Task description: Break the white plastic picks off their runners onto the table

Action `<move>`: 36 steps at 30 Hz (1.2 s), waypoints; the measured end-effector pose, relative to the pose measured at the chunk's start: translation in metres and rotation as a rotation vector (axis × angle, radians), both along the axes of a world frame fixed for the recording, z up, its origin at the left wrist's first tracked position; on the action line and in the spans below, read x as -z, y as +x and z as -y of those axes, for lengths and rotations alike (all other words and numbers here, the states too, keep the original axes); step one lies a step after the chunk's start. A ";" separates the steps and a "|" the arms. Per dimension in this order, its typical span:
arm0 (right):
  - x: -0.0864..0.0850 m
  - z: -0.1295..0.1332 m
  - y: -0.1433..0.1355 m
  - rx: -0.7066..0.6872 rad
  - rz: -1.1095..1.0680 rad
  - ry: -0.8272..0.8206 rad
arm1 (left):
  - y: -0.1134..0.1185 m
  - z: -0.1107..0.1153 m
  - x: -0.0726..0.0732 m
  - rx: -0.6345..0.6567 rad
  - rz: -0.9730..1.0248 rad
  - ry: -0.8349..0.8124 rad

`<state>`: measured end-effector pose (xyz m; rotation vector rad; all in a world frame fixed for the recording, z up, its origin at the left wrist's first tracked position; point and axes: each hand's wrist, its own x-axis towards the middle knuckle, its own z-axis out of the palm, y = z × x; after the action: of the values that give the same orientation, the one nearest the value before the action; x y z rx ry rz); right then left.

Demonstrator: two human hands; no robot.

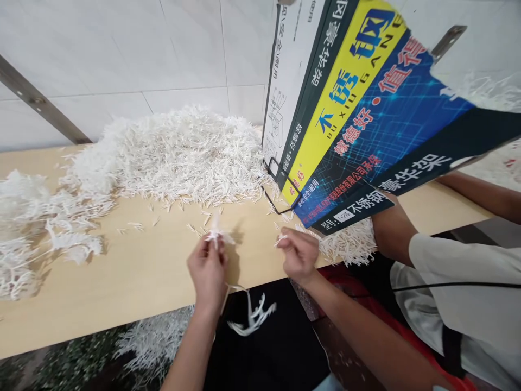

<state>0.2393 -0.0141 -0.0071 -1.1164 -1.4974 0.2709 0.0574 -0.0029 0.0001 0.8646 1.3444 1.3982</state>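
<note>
My left hand (208, 274) is closed over the wooden table, pinching a white branched plastic sprig (215, 233) whose tips are blurred. A thin white strand hangs below this hand and ends in a branched tip (253, 321) past the table edge; whether it joins the held sprig I cannot tell. To the right, my right hand (301, 255) is closed too, with a small white sprig piece (280, 239) between thumb and forefinger. Loose white pieces (195, 229) lie on the table just beyond both hands.
A large heap of white sprigs (183, 157) lies against the tiled wall, with white clusters (77, 244) at left. A printed cardboard sheet (350, 119) stands at right by a black wire stand (280, 209). Behind it are another pile (350, 241) and another person's arm (393, 228).
</note>
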 end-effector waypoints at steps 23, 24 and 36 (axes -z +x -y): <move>-0.011 -0.016 -0.012 -0.245 0.251 -0.259 | -0.002 -0.003 0.000 0.458 -0.574 0.085; -0.011 -0.016 -0.013 -0.218 0.227 -0.259 | -0.001 -0.003 0.000 0.437 -0.612 0.090; -0.005 -0.017 -0.005 0.181 -0.001 -0.236 | -0.003 0.002 0.003 0.247 -0.654 0.032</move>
<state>0.2342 0.0029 -0.0020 -1.4312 -1.3775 0.3284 0.0544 -0.0053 -0.0034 1.5391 1.6192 0.9765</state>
